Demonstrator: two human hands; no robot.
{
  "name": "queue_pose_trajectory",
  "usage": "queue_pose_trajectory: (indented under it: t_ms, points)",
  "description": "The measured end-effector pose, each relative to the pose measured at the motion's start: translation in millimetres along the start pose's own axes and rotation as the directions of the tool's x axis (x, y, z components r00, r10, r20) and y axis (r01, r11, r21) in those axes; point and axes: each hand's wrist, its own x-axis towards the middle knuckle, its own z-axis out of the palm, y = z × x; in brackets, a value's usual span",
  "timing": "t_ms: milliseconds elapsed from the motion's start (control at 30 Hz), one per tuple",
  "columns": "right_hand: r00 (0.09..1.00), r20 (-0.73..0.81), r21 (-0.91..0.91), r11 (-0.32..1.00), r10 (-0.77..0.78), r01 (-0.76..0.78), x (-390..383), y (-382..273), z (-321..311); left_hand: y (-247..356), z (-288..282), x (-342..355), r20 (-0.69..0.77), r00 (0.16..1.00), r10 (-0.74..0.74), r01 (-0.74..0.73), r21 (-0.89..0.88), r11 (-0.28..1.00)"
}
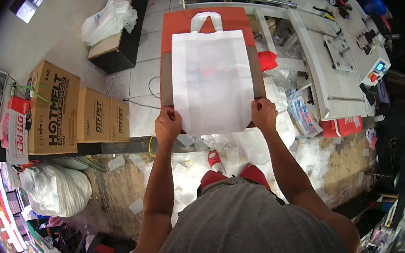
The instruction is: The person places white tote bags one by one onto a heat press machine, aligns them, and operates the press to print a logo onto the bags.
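A white fabric tote bag lies flat, its looped handle pointing away from me. A faint reddish and dark print shows through its upper middle. Beneath it is an orange-red board with a brown band across its middle. My left hand is closed in a pinch at the bag's left edge, close to the near corner. At the opposite edge my right hand pinches likewise. Both sets of fingertips are partly hidden. The bag's near edge hangs slightly past the board.
A white press machine with metal rails stands at the right. Brown cardboard boxes line the left. White bags are stacked on a bench at the far left. A stuffed white sack and loose scraps lie lower down.
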Motion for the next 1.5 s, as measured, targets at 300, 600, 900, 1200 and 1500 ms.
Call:
queue_pose_trajectory:
  t_ms: [300, 600, 900, 1200, 1500]
  points:
    - [0.985, -0.138, 0.298, 0.953, 0.100, -0.055, -20.0, 87.1, -36.1, -107.7, -15.9, -26.1, -0.221, 0.964, -0.146, 0.118, -0.134, 0.984]
    - [0.867, -0.067, -0.216, 0.842, 0.493, -0.495, -78.4, 407.0, -58.5, -210.0, -26.8, -244.9, 0.477, 0.591, -0.650, 0.235, 0.669, 0.705]
    - [0.638, -0.354, -0.048, 0.668, 0.684, -0.743, -25.4, 694.4, 2.5, -81.9, 6.9, -299.4, 0.456, 0.120, -0.882, 0.590, 0.682, 0.433]
    - [0.722, -0.480, -0.107, 0.784, 0.498, -0.611, 5.1, 664.5, -59.0, -78.8, 39.7, -255.9, 0.605, 0.328, -0.726, 0.580, 0.478, 0.660]
    - [0.908, 0.416, -0.040, 0.999, 0.048, -0.034, -80.9, 325.3, -152.0, 120.7, 171.1, -210.5, 0.822, 0.561, 0.099, 0.032, -0.141, 0.989]
